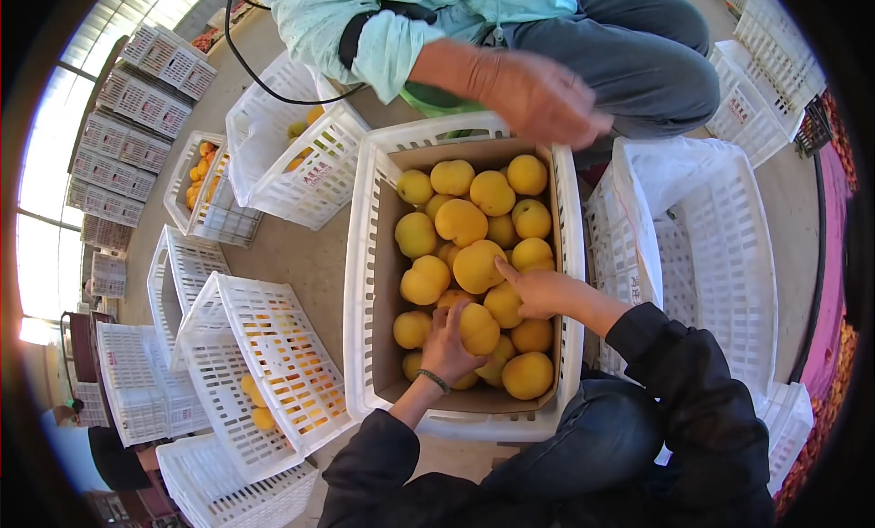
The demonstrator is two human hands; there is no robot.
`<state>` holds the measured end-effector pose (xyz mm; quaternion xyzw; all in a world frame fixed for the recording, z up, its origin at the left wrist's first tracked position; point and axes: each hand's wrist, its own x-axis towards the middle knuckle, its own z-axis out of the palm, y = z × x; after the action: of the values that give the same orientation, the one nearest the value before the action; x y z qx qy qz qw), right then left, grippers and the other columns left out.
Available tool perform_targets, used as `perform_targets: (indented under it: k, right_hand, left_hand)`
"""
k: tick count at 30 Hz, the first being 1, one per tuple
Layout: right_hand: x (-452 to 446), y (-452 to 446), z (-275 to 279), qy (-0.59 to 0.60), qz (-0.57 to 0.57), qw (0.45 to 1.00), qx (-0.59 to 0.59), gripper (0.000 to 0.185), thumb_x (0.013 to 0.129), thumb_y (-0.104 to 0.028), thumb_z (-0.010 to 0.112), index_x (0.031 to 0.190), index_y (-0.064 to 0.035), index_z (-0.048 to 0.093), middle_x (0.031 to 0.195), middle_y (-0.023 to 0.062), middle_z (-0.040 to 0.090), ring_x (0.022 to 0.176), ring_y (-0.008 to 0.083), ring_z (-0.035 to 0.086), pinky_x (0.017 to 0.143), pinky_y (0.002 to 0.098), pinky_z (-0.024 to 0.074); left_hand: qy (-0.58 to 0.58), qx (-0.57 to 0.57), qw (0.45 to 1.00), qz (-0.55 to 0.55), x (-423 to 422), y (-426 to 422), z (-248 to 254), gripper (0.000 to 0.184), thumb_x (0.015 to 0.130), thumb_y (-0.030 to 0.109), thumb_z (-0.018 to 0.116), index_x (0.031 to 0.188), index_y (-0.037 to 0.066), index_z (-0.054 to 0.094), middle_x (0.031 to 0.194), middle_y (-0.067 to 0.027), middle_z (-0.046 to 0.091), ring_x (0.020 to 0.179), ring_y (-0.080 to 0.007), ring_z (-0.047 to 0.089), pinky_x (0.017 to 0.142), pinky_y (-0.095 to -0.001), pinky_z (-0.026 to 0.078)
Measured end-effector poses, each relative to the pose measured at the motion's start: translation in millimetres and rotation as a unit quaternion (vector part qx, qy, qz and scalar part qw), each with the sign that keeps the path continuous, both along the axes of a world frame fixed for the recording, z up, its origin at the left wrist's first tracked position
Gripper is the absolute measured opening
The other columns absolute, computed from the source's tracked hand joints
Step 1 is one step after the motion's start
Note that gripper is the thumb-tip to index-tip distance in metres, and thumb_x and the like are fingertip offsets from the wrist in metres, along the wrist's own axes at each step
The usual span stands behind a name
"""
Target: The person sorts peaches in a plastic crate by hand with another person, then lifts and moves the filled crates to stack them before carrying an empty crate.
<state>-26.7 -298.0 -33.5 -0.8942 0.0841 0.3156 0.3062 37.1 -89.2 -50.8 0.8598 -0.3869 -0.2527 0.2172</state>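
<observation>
Lined crate, center, contained yellow fruit. Left hand curved fingers around one; right hand touched another, index extended. Crates, left, occupied floor.

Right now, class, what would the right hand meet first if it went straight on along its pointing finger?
Likely the yellow fruit at the fingertip of the right hand, though whether they already touch is unclear.
</observation>
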Motion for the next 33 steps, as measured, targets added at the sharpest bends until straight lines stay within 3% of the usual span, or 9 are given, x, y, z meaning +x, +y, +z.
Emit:
perform_targets:
  k: [6, 16, 22, 25, 26, 27, 28, 32, 33]
  right_hand:
    - [12.3, 8.0, -8.5, -0.24, -0.14, 0.96, -0.036, 0.066, 0.067, -0.025, 0.065, 0.12, 0.0002, 0.036, 0.102, 0.0249, 0.049, 0.089, 0.0377, 0.053, 0.072, 0.0434, 0.0462]
    - [60.3, 39.3, -8.9, -0.158, -0.016, 0.953, -0.257, 0.073, 0.059, -0.03, 0.075, 0.121, -0.0169, 0.039, 0.108, 0.0228, 0.042, 0.088, 0.0344, 0.053, 0.07, 0.0402, 0.0485]
    - [63.9, 0.1, -27.0, -0.158, -0.058, 0.986, -0.004, 0.081, 0.055, -0.025, 0.073, 0.126, -0.0151, 0.035, 0.11, 0.0183, 0.043, 0.094, 0.0297, 0.053, 0.073, 0.0408, 0.0475]
    - [61.8, -11.4, -33.1, -0.194, -0.069, 0.967, 0.149, 0.079, 0.056, -0.01, 0.071, 0.125, -0.0153, 0.035, 0.11, 0.0132, 0.047, 0.101, 0.0234, 0.049, 0.082, 0.0363, 0.0444]
    - [60.6, -12.5, -27.6, -0.089, -0.196, 0.902, 0.375, 0.073, 0.057, -0.011, 0.069, 0.122, -0.0147, 0.036, 0.108, 0.0101, 0.046, 0.104, 0.0222, 0.047, 0.083, 0.0364, 0.0429]
    - [60.4, -11.4, -23.8, 0.026, -0.308, 0.763, 0.568, 0.068, 0.059, -0.012, 0.068, 0.119, -0.0141, 0.036, 0.107, 0.007, 0.046, 0.107, 0.0211, 0.044, 0.085, 0.0365, 0.0414]
    - [61.2, -8.1, -23.2, 0.031, -0.297, 0.767, 0.568, 0.057, 0.065, -0.019, 0.065, 0.114, -0.0147, 0.036, 0.105, 0.0039, 0.045, 0.106, 0.0207, 0.044, 0.087, 0.0372, 0.0397]
    - [76.4, -3.9, -17.1, 0.1, -0.326, 0.807, 0.483, 0.058, 0.066, -0.028, 0.065, 0.115, -0.0133, 0.037, 0.104, 0.0069, 0.048, 0.099, 0.0228, 0.049, 0.085, 0.0353, 0.0405]
    - [80.6, 3.8, -16.5, 0.047, -0.315, 0.892, 0.321, 0.06, 0.064, -0.03, 0.066, 0.114, -0.0129, 0.038, 0.103, 0.009, 0.05, 0.097, 0.0235, 0.051, 0.084, 0.0337, 0.0408]
  left_hand:
    - [-0.012, -0.013, 1.0, 0.005, -1.0, 1.3, -4.1, 0.093, 0.047, 0.023, 0.079, 0.125, 0.017, 0.029, 0.113, -0.0178, 0.037, 0.101, -0.0365, 0.045, 0.082, -0.0426, 0.043]
    - [0.015, -0.024, 1.0, 0.014, 2.2, 1.3, -0.3, 0.09, 0.049, 0.024, 0.077, 0.126, 0.017, 0.031, 0.113, -0.0179, 0.036, 0.103, -0.0359, 0.042, 0.086, -0.0407, 0.041]
    - [0.037, -0.023, 0.999, 0.021, 5.3, 2.2, 1.8, 0.088, 0.048, 0.023, 0.077, 0.123, 0.015, 0.032, 0.111, -0.0181, 0.038, 0.101, -0.0363, 0.044, 0.084, -0.0423, 0.042]
    - [0.046, -0.019, 0.999, 0.022, 7.0, 2.6, 0.8, 0.089, 0.047, 0.023, 0.077, 0.124, 0.015, 0.032, 0.111, -0.0179, 0.038, 0.102, -0.0367, 0.043, 0.085, -0.0424, 0.042]
    - [0.046, -0.023, 0.998, 0.028, 8.1, 2.9, -1.8, 0.089, 0.047, 0.023, 0.077, 0.124, 0.015, 0.032, 0.111, -0.0179, 0.038, 0.102, -0.0367, 0.043, 0.085, -0.0424, 0.042]
    - [0.022, -0.06, 0.998, 0.019, 8.3, 4.1, -5.4, 0.09, 0.047, 0.023, 0.077, 0.124, 0.016, 0.032, 0.111, -0.0179, 0.038, 0.103, -0.0368, 0.043, 0.085, -0.0424, 0.041]
    - [-0.002, -0.096, 0.995, 0.01, 7.6, 5.6, -7.4, 0.09, 0.047, 0.023, 0.077, 0.124, 0.016, 0.032, 0.111, -0.0179, 0.038, 0.103, -0.0368, 0.043, 0.085, -0.0424, 0.041]
    - [0.07, -0.016, 0.997, 0.009, 7.3, 3.1, -3.4, 0.089, 0.048, 0.022, 0.076, 0.124, 0.015, 0.032, 0.111, -0.0179, 0.037, 0.104, -0.0368, 0.042, 0.086, -0.0423, 0.041]
    - [0.063, -0.028, 0.998, 0.008, 7.3, 2.8, -4.0, 0.088, 0.048, 0.021, 0.076, 0.125, 0.015, 0.033, 0.111, -0.0177, 0.037, 0.104, -0.0366, 0.042, 0.085, -0.0423, 0.041]
